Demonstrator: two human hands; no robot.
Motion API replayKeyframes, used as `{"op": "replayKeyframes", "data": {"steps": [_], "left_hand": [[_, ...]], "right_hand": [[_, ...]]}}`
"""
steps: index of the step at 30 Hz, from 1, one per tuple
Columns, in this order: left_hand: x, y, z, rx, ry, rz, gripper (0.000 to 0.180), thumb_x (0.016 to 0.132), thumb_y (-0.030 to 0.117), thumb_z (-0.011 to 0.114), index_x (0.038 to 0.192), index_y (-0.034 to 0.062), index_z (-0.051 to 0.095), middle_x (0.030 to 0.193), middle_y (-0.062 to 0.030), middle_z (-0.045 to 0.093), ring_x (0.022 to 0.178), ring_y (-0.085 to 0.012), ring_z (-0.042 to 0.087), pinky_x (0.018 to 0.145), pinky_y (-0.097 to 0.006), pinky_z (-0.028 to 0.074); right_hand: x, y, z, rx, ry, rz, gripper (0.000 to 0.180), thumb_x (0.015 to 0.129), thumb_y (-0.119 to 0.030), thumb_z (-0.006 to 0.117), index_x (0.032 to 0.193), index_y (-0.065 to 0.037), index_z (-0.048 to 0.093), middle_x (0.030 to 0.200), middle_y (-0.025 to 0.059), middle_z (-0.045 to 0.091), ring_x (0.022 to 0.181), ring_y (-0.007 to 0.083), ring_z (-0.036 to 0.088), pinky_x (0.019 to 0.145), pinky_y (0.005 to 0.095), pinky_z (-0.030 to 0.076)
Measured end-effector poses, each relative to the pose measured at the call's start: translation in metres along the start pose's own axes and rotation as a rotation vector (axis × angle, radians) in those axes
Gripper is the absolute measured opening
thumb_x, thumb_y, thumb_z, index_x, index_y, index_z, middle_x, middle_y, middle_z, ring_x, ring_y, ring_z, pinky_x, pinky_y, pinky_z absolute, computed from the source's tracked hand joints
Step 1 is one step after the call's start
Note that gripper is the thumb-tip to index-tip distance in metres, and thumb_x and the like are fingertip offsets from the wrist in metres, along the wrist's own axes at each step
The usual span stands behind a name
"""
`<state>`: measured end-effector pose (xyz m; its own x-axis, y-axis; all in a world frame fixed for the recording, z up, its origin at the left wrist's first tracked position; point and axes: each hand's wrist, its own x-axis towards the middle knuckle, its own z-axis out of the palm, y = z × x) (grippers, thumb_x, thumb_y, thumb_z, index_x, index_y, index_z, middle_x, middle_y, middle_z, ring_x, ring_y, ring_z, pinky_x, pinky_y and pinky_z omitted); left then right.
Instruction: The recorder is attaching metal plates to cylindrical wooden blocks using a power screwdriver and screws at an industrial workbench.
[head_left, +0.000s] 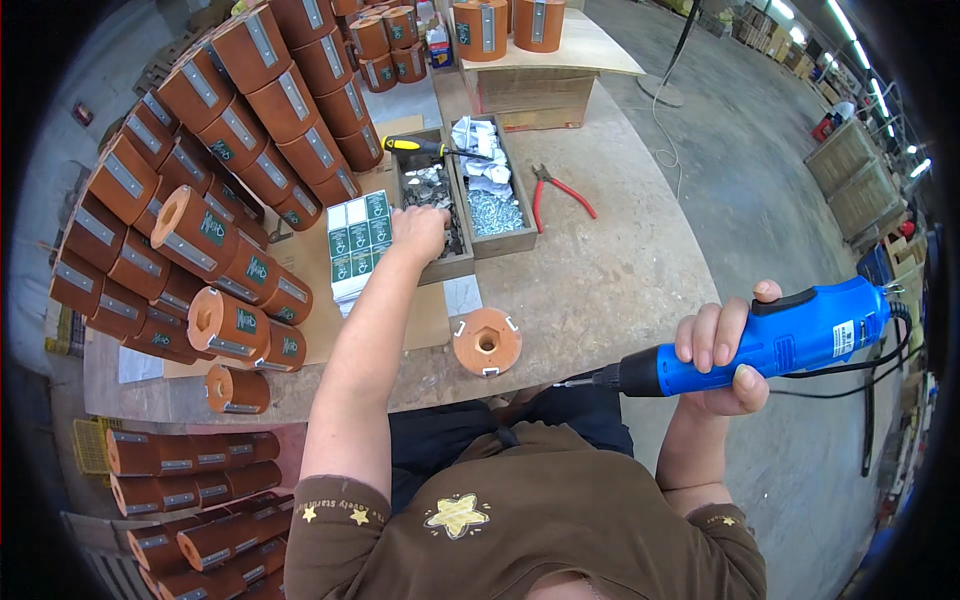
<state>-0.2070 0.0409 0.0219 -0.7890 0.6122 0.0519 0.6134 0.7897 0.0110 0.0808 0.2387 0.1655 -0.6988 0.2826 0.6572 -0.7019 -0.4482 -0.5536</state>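
Observation:
My left hand (422, 234) reaches into the near end of a wooden tray (457, 268) holding small dark metal parts (428, 187). Its fingers curl down among them; whatever they pinch is hidden. A blue electric screwdriver (790, 335) lies in my right hand (722, 345), held level off the table's right front edge with its bit pointing left. Between my arms, an orange-brown round block (488, 345) with a central hole and pale metal pieces at its rim rests on the table (600, 290). Beside my left wrist are stacks of green-and-white labels (358, 240).
Many brown cylinders (235, 130) with metal strips are stacked high on the left. A second compartment holds silver screws (495, 212) and crumpled paper (475, 135). A yellow-and-black screwdriver (412, 147) lies across the tray; red-handled pliers (562, 190) lie to its right.

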Motion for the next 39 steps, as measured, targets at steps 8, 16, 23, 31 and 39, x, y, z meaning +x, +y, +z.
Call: {"op": "replayKeyframes", "data": {"steps": [8,16,23,31,39], "left_hand": [[-0.023,-0.002,-0.024,-0.381,0.162,-0.084,0.017,0.071,0.011,0.063,0.088,0.0105,0.061,0.076,-0.0104,0.061,0.074,-0.0247,0.060,0.066,-0.033,0.046],[-0.133,0.024,-0.065,-1.608,-0.061,-0.088,0.020,0.079,0.006,0.062,0.097,-0.0009,0.058,0.079,-0.0024,0.062,0.073,-0.0069,0.058,0.062,-0.021,0.047],[-0.182,0.053,-0.067,-1.820,-0.078,-0.216,0.021,0.080,0.004,0.060,0.100,-0.0023,0.060,0.081,-0.0045,0.063,0.071,-0.0077,0.058,0.065,-0.021,0.048],[-0.196,0.068,-0.065,-1.746,0.005,-0.222,0.012,0.078,0.003,0.062,0.089,-0.0015,0.061,0.080,-0.0018,0.062,0.072,-0.0052,0.056,0.066,-0.019,0.046],[-0.188,0.085,-0.069,-0.787,0.450,0.121,0.015,0.064,0.001,0.066,0.077,0.0028,0.059,0.070,-0.0074,0.060,0.063,-0.0184,0.058,0.060,-0.028,0.045]], "right_hand": [[0.003,0.006,-0.002,0.016,0.005,0.012,0.066,0.067,-0.010,0.057,0.125,-0.004,0.027,0.072,0.0068,0.049,0.062,0.0188,0.051,0.062,0.0350,0.047],[0.002,0.012,0.001,0.036,-0.021,0.040,0.066,0.068,-0.010,0.056,0.126,-0.004,0.027,0.073,0.0067,0.049,0.062,0.0184,0.051,0.062,0.0347,0.046],[0.000,0.017,0.013,0.043,-0.056,0.062,0.066,0.068,-0.011,0.056,0.126,-0.004,0.027,0.072,0.0064,0.048,0.062,0.0179,0.050,0.062,0.0345,0.046],[-0.007,0.016,0.018,0.037,-0.035,0.073,0.066,0.068,-0.010,0.056,0.127,-0.004,0.026,0.073,0.0068,0.048,0.063,0.0183,0.051,0.063,0.0353,0.046],[-0.010,0.011,0.017,0.017,-0.021,0.060,0.066,0.068,-0.011,0.056,0.127,-0.004,0.026,0.073,0.0068,0.049,0.064,0.0184,0.051,0.064,0.0354,0.047]]}}
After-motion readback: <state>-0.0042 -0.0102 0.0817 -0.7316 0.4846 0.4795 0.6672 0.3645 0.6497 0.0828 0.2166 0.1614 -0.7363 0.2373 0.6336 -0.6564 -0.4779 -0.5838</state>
